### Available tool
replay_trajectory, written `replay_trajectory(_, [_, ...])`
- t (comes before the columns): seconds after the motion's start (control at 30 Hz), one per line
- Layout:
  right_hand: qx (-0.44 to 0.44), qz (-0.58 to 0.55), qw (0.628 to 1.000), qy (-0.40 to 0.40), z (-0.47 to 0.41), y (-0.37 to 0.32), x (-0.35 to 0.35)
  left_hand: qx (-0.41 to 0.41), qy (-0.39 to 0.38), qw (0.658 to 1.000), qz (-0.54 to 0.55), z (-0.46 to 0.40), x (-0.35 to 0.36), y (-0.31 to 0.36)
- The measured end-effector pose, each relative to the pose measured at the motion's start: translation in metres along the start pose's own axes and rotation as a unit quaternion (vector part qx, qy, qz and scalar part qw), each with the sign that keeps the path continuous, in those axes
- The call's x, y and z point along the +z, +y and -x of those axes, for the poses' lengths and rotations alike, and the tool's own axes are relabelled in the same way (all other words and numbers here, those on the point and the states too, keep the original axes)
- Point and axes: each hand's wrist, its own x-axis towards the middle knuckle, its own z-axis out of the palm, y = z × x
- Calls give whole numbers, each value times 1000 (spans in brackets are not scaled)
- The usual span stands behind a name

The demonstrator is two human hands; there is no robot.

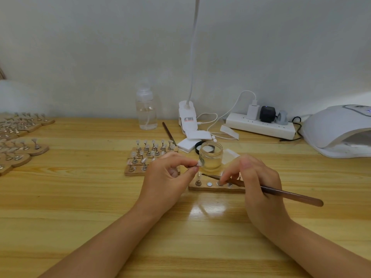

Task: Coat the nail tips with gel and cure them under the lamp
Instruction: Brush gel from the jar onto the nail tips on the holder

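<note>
My left hand (168,173) pinches a small clear nail tip (199,163) between thumb and forefinger, just left of the open glass gel jar (211,157). My right hand (255,177) holds a brown-handled brush (291,196), its bristle end pointing left over a wooden holder strip (214,188). The fingertips of that hand touch a metal stand (219,183) on the strip. One stand (198,180) stays upright at the strip's left end. The white curing lamp (339,131) sits at the far right.
More wooden holders with nail tips on stands (152,153) lie behind my left hand, and several others (18,141) fill the left edge. A clear pump bottle (146,111), clip lamp base (187,117), power strip (261,125), a second brush (169,133) and white pads (190,142) stand at the back.
</note>
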Motion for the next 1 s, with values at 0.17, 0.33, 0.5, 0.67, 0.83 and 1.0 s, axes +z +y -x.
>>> replay_trajectory(0.17, [5, 39, 999, -9, -2, 1, 3, -2, -2, 1000, -8, 0, -1, -1])
replay_trajectory(0.33, [1, 9, 1000, -7, -1, 1, 2, -4, -4, 1000, -7, 0, 0, -1])
replay_trajectory(0.5, [-2, 20, 1000, -2, -1, 1, 2, -3, -6, 1000, -8, 0, -1, 0])
replay_trajectory(0.67, [18, 23, 999, -20, -1, 0, 4, -5, -7, 1000, -9, 0, -1, 1])
replay_trajectory(0.83, [11, -6, 1000, 0, 0, -1, 1, 3, -8, 1000, -14, 0, -1, 1])
replay_trajectory(1.0, [21, 38, 999, -21, -2, -2, 4, 4, -9, 1000, -12, 0, 0, 0])
